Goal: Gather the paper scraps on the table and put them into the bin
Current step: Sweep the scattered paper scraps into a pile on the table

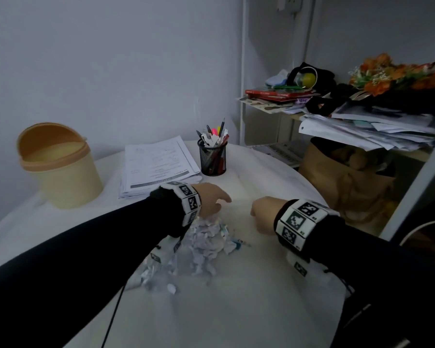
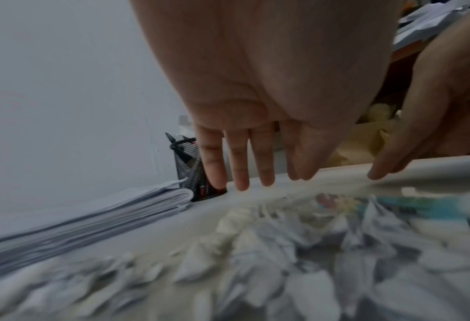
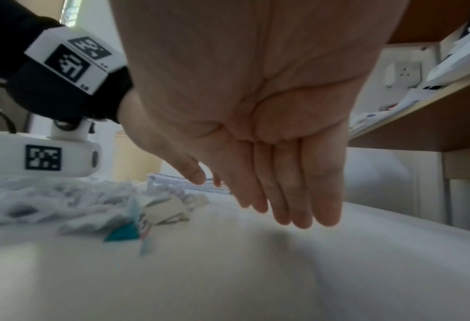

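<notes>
We are holding our left hand and right hand flat-fingered and empty beside the paper scraps, seemingly to rake them together.

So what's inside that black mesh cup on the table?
The black mesh pen cup holds pens, a pencil, a pink highlighter and some white paper bits sticking out the top. The mesh blurs the lower part, so the bottom cannot be seen.

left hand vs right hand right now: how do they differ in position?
The left hand sits over the far end of the paper scraps; the right hand is over bare table, off to the pile's right. The left hand's fingers are spread apart; the right hand's fingers are pressed together. Both are open, fingers straight, holding nothing.
</notes>
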The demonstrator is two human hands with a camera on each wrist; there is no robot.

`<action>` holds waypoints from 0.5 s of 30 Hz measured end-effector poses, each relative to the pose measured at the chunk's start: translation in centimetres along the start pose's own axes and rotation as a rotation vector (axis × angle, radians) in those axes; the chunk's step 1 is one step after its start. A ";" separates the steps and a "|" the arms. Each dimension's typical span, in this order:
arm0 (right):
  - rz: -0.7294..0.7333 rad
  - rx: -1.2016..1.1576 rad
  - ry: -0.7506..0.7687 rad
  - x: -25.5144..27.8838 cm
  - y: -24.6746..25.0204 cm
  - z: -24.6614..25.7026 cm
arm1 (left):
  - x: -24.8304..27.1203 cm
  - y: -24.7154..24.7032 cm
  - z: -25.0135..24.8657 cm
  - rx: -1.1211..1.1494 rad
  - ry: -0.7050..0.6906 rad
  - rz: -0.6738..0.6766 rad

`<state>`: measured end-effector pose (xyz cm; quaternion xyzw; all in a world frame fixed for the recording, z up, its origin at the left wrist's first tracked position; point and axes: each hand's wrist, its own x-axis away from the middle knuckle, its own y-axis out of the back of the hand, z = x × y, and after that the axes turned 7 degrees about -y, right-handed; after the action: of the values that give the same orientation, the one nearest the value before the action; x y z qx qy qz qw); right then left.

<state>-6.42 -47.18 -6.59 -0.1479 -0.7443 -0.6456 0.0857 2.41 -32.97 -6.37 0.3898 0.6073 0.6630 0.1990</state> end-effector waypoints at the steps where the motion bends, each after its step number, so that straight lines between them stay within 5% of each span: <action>1: 0.028 0.028 0.007 0.1 -0.5 0.0 | -0.5 -0.2 -0.5 0.003 0.004 0.019; 10: 0.081 -0.013 0.238 -0.2 -4.3 3.7 | -0.9 -0.1 -1.4 -0.034 0.057 0.131; 15: 0.033 0.013 0.321 1.5 -1.7 6.9 | 1.8 -0.1 -0.1 -0.048 0.083 0.125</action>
<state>-7.99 -40.43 -8.75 -0.0545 -0.7226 -0.6546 0.2153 1.22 -31.75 -5.93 0.3943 0.5733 0.7042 0.1414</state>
